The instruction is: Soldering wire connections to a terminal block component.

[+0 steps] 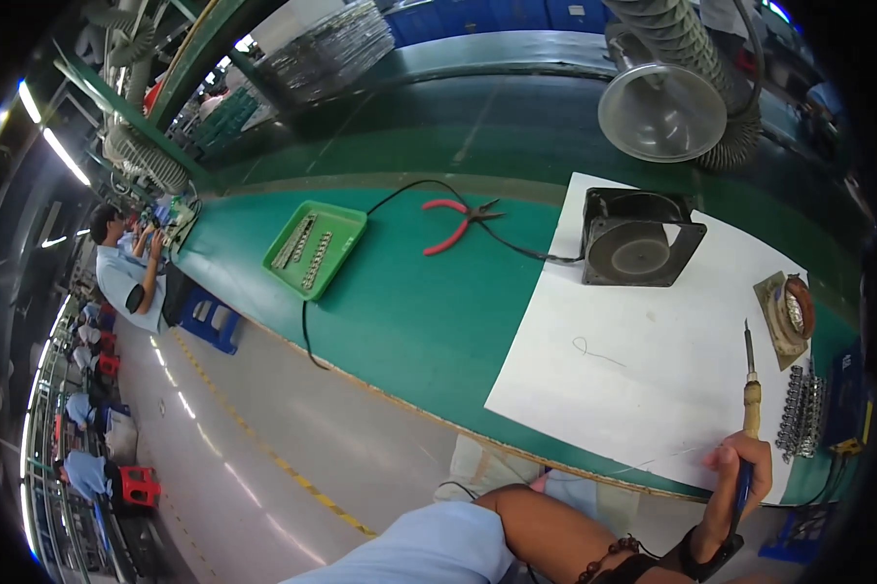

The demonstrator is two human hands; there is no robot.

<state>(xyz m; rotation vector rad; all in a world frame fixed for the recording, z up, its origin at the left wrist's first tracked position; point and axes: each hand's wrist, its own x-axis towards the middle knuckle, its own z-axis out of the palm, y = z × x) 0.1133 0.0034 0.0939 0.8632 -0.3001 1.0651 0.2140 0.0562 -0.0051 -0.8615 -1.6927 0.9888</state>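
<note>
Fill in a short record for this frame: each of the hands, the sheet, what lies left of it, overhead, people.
Right hand: closed around a soldering iron, tip toward the top of the picture
Left hand: not in view
White sheet: black square-framed fan standing on it
Left of sheet: red-handled pliers, open; green tray holding metal strips
Overhead: clear round hood
People: co-worker in light blue, far left

Fingers (759, 451) hold soldering iron (752, 394) over white sheet (643, 404)

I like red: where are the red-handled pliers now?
In the head view, the pliers lie above centre on the green table, between the green tray at left and black fan at right.
</note>
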